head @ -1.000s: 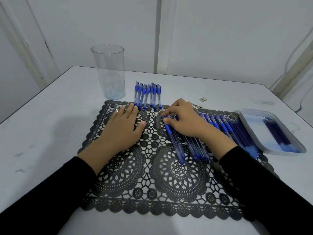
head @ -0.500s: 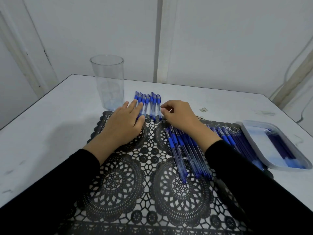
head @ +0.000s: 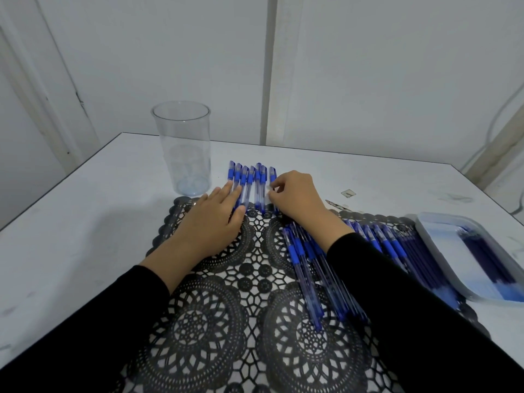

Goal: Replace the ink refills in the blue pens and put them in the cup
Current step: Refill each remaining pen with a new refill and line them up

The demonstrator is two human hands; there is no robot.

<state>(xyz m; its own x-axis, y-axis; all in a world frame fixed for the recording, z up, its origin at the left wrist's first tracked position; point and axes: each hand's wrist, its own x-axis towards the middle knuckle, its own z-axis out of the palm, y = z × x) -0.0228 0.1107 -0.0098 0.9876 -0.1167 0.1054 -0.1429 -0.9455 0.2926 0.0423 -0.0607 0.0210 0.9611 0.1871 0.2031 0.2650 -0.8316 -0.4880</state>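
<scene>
- A white table [head: 85,222] stands against a pale panelled wall [head: 368,80], and a black lace placemat [head: 255,279] covers the near middle of the table.
- The right hand [head: 297,195] is at the far edge of the placemat. Its fingers are curled and the thumb and fingertips pinch the rightmost capped pen [head: 272,174] of a short row.
- The row of capped blue pens [head: 249,180] runs leftward from that pinch. The pens lie side by side with their caps pointing away from the person, partly on the placemat and partly on bare table.
- The left hand [head: 211,225] lies just left of the pinch. It is flat, with the fingers straight and spread a little, and the fingertips rest on the leftmost pens of the row. It holds nothing.
- The clear cup [head: 183,154] stands upright on the table, further left of the pinch and beyond the left hand's fingertips. It is near the row but apart from it. No pens show inside it.
- A larger batch of blue pens [head: 309,279] lies on the placemat nearer the person than the pinch, under and beside the right forearm. These pens are laid roughly parallel.
- A pale tray [head: 453,256] sits well to the right of the pinch, at the placemat's right edge. It holds a bundle of dark blue refills [head: 487,251], which look blurred.
- A small scrap [head: 348,192] lies on the bare table just right of the right hand.
- Both forearms are in black sleeves [head: 397,307].
</scene>
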